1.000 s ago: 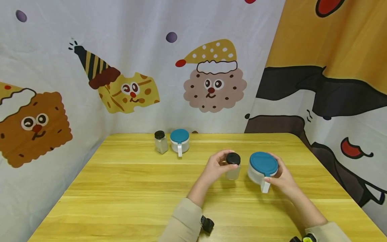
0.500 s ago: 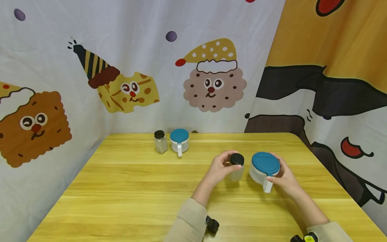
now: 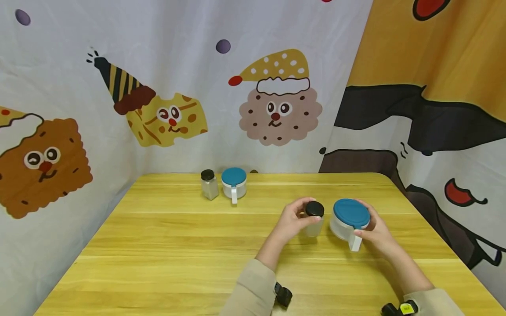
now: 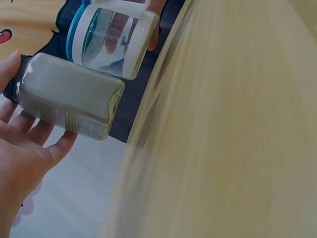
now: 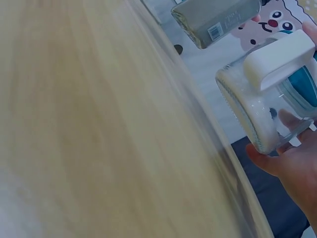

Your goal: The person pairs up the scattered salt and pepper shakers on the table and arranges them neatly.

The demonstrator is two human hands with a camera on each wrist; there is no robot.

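My left hand (image 3: 290,221) pinches a small glass spice jar (image 3: 315,227) just under its black lid, thumb in front and fingers behind. Pale contents fill this jar (image 4: 69,94) in the left wrist view, where its base shows raised off the table. To the right, my right hand (image 3: 377,232) grips a clear seasoning jar (image 3: 351,215) with a blue lid and white handle. Its thumb lies by the handle (image 5: 282,59), and whitish stuff sits in the bottom. Both jars are held upright, side by side, with a narrow gap between them.
At the table's back left stand another black-lidded spice jar (image 3: 210,188) and another blue-lidded seasoning jar (image 3: 234,188), close together. The wooden table (image 3: 166,245) ends at a printed cloth backdrop (image 3: 221,109) with cartoon figures.
Both hands have shifted slightly to the right, carrying their jars along. Their grips look the same, and the two jars at the back have stayed in place.
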